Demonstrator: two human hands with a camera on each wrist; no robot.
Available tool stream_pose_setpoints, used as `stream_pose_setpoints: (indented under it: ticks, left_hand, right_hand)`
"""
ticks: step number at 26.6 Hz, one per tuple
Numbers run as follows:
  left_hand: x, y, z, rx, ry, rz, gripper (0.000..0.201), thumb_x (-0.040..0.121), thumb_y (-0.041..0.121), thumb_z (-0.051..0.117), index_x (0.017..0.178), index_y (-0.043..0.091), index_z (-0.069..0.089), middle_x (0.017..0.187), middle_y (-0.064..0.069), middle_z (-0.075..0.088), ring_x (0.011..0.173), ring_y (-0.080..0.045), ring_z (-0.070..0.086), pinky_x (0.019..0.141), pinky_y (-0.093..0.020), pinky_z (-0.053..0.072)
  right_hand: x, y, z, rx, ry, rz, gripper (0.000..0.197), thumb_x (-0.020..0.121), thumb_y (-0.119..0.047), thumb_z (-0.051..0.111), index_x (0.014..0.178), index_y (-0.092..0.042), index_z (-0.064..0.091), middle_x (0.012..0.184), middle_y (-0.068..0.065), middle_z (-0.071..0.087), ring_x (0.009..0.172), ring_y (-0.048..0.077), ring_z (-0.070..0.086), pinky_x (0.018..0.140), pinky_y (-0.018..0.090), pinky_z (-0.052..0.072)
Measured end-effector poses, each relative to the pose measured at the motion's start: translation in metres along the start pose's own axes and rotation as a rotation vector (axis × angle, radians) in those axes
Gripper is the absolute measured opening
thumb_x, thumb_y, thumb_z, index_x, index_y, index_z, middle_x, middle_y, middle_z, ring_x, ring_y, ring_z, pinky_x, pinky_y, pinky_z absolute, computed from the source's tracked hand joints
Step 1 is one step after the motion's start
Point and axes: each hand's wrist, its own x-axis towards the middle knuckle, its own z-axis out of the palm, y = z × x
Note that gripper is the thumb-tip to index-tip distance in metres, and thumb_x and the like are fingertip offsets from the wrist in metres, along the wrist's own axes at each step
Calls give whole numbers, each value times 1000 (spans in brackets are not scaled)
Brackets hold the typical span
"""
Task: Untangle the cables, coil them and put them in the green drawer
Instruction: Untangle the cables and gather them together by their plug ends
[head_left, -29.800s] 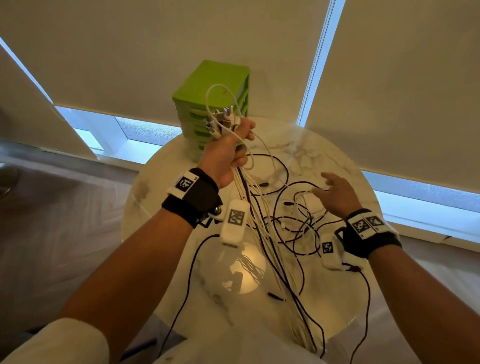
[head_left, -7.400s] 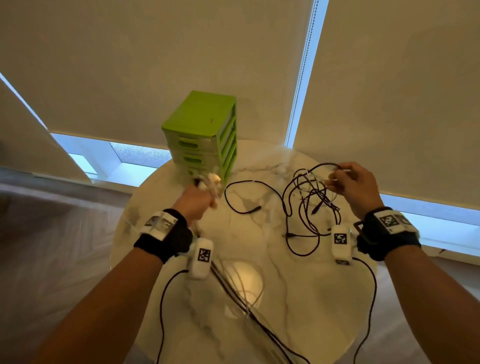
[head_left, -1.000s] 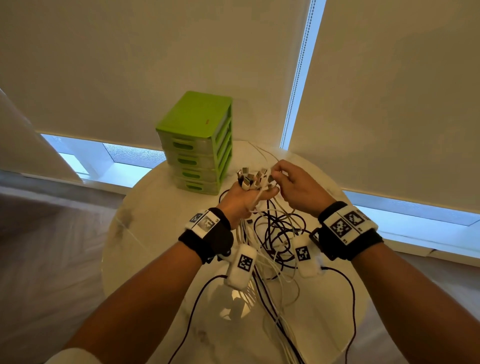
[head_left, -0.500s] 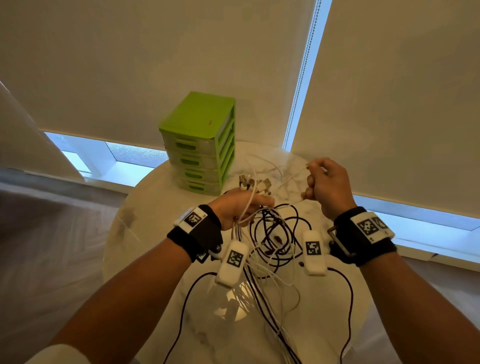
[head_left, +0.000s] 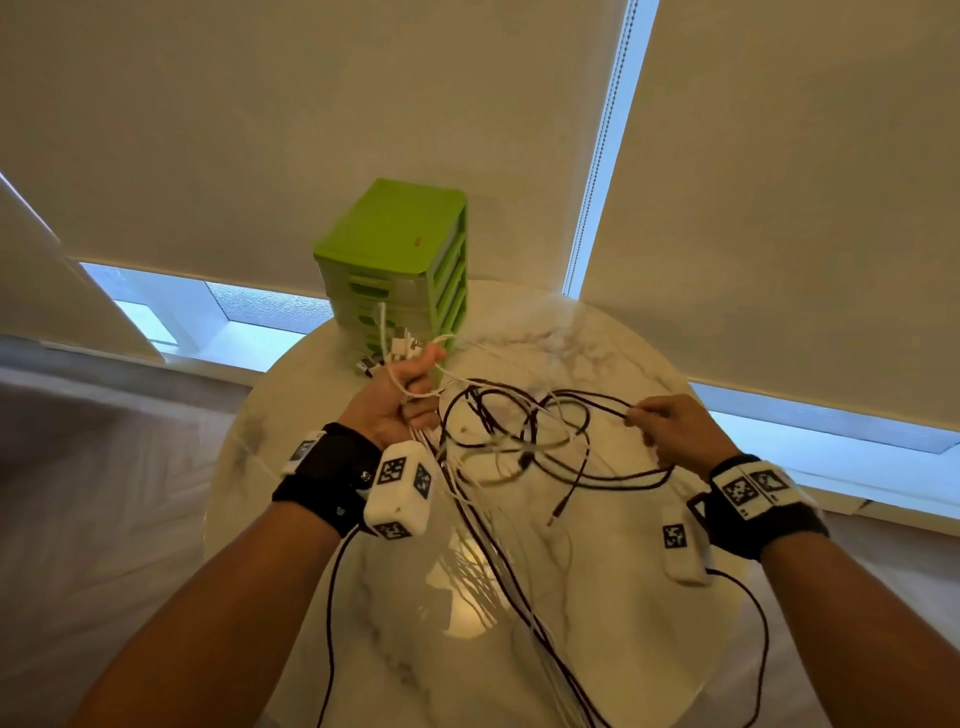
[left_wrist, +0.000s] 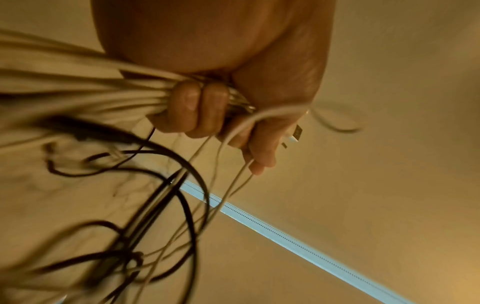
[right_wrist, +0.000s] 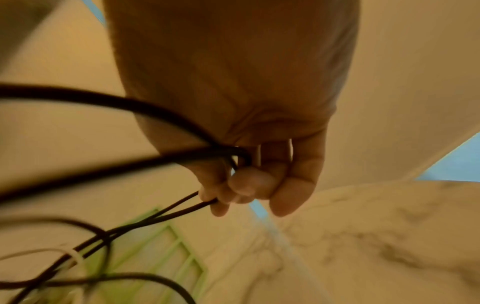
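The left hand (head_left: 397, 402) fists the white cables (left_wrist: 78, 92), anchoring them. The right hand (head_left: 675, 431) pinches a black cable (head_left: 582, 410), drawing it sideways to loosen the tangle.

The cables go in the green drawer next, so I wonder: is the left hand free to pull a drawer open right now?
Probably not. The left hand sits just in front of the green drawer unit, but it grips a bundle of white cables, leaving no spare fingers.
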Motion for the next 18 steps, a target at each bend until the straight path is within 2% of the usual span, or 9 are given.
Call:
stream_pose_setpoints:
  ticks: [4,6,8,10,12,14,16,17,18]
  left_hand:
    - [-4,5,-4,-29,-16,25,8,84,28,53,86,20,56,34,5,29,24,-4,23,33,-15,16]
    - [-5,6,-7,24,-2,21,8,86,26,54,88,19,57,35,6,27,25,-4,22,32,-15,16]
    - [-5,5,-7,107,3,25,10,92,24,52,91,17,59,37,6,26,26,-4,20,34,-17,13]
    - [-2,1,-1,187,-30,27,13,93,24,53,95,13,60,39,7,26,28,-4,20,36,-20,12]
    - [-1,0,10,279,-61,34,19,85,26,58,96,11,61,40,9,26,30,-3,21,37,-20,12]
    - [-2,2,17,363,-79,41,23,80,28,61,95,10,63,43,9,28,33,-3,23,38,-21,13]
    - [-7,5,21,407,-111,35,19,84,25,58,93,9,63,44,10,30,34,-3,25,39,-21,14]
    - [-11,7,21,421,-124,36,16,88,22,55,91,8,62,44,10,33,34,-3,26,39,-20,15]
    - [-14,8,20,430,-121,45,15,93,18,51,90,7,61,44,10,35,34,-2,26,38,-19,16]
  right_hand:
    - [12,44,-9,-148,112,202,20,88,-23,53,80,-14,69,72,12,66,68,33,63,71,41,55]
    - [14,57,-20,-128,156,305,19,84,-21,52,77,-12,68,74,13,68,72,35,66,76,45,56]
    - [15,54,-22,-114,176,315,21,86,-20,51,88,-8,68,88,18,71,82,37,67,82,48,54]
    - [13,31,-10,-213,162,183,35,92,-22,52,123,-9,57,126,21,59,112,38,56,97,46,45]
    - [2,-9,11,-242,175,-90,57,93,-25,56,145,-16,35,145,14,42,133,32,39,108,44,34]
    - [-5,-47,34,-173,77,-344,63,91,-27,60,147,-22,31,148,7,37,137,24,32,113,42,28]
    - [0,-63,55,-181,-130,-388,59,91,-28,60,145,-26,35,145,4,41,134,21,36,112,40,30]
    - [4,-64,62,-204,-202,-389,46,92,-28,59,137,-25,47,134,5,52,126,21,46,105,39,37]
    - [8,-61,66,-208,-238,-402,28,93,-27,58,121,-22,61,113,4,63,107,18,57,93,36,43]
